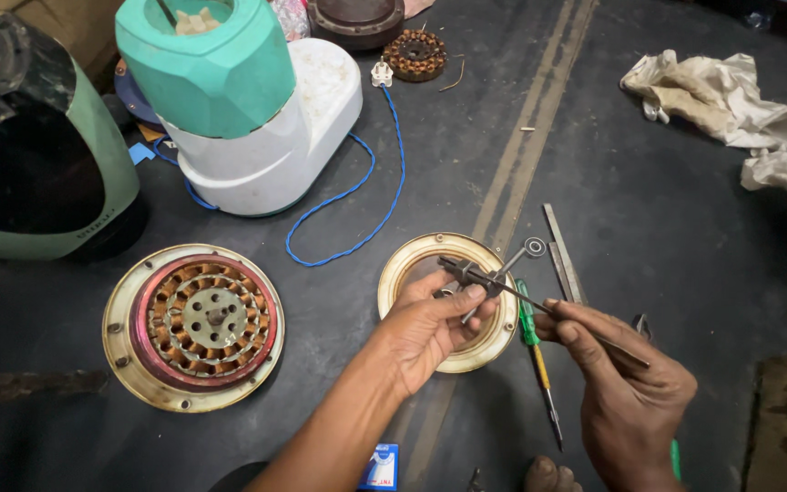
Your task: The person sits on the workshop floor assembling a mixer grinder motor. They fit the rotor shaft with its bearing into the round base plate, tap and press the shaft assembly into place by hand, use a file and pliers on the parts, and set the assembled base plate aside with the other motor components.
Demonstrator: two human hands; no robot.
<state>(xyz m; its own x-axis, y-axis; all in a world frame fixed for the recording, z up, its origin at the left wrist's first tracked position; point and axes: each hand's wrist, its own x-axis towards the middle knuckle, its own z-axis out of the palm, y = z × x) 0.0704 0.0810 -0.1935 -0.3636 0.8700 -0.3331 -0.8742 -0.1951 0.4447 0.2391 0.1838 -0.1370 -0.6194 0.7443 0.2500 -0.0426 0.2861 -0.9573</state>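
Observation:
My left hand (pixel 425 328) rests on a round cream-coloured metal cover plate (pixel 494 342) on the dark floor, its fingers pinching a small grey metal part (pixel 459 271) over the plate's middle. My right hand (pixel 626 392) holds a thin metal rod (pixel 539 305) whose tip reaches that small part. A ring spanner (pixel 514 262) lies across the plate. A screwdriver with a green handle (pixel 532 346) lies between my hands. To the left lies a fan motor (pixel 195 325) with copper windings in a cream rim.
A white and teal appliance (pixel 248 100) with a blue cord (pixel 357 187) stands at the back left, beside a dark green housing (pixel 38 146). A crumpled cloth (pixel 749 114) lies at the top right. Flat metal strips (pixel 562 255) lie by the plate. Another winding (pixel 414 55) is at the top.

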